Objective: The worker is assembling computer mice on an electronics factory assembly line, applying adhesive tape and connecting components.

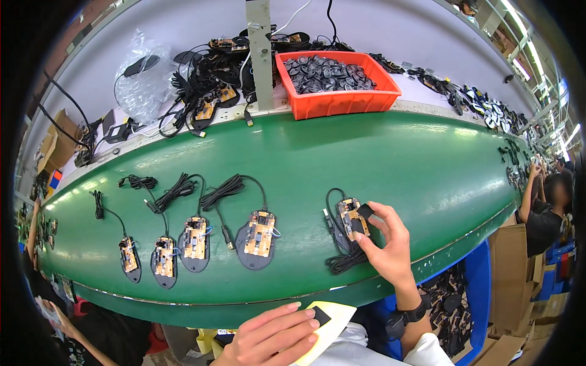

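Working at the long green bench (427, 152), I have a red tub (345, 105) of small parts (326, 74) at its far edge. Four open mice (256, 241) lie in a row. My left hand (268, 335) is closed on a yellow sheet (337, 317) in front of the bench. My right hand (392, 249) has its thumb and pointer finger apart at one more open mouse (350, 210), lying right of the row. A small black piece (365, 210) is by my pointer fingertip; I can't tell if I'm pinching it. A black square (321, 315) is on the yellow sheet. I think I'm putting a black piece on this mouse. The next move calls for lining it up and pressing it flat.
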A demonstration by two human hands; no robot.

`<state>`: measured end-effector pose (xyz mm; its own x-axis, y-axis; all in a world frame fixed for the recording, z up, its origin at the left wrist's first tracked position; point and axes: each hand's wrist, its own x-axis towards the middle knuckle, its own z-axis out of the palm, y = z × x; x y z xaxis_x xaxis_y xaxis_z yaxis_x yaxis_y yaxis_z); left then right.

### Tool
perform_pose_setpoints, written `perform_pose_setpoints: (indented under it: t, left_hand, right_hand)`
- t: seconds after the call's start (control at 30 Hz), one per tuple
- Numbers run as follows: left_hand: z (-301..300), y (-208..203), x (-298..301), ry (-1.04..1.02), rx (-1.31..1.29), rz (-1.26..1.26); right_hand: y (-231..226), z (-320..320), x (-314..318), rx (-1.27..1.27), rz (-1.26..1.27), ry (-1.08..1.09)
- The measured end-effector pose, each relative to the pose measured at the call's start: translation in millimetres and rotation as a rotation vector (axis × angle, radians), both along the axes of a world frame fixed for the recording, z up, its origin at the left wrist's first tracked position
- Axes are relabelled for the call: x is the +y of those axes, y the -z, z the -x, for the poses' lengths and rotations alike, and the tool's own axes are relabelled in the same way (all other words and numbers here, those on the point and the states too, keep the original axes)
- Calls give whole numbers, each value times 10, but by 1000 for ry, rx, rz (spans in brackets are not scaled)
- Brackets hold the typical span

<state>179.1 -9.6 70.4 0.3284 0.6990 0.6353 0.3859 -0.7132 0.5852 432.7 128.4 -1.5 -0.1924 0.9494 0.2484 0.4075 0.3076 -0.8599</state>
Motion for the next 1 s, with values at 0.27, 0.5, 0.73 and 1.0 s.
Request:
perform_pose_setpoints:
  t: [0.27, 0.5, 0.73, 1.0]
  left_hand:
    - [187, 255, -320, -103, -374, 255]
    - [229, 91, -470, -245, 307, 27]
    - [234, 328, -450, -385, 248, -51]
    - [162, 361, -398, -457, 215, -23]
  right_hand:
    - [-158, 363, -246, 58, 67, -165]
    - [-598, 562, -554, 309, 352, -568]
    - [-672, 648, -737, 196, 256, -579]
    - [-632, 641, -909, 252, 325, -580]
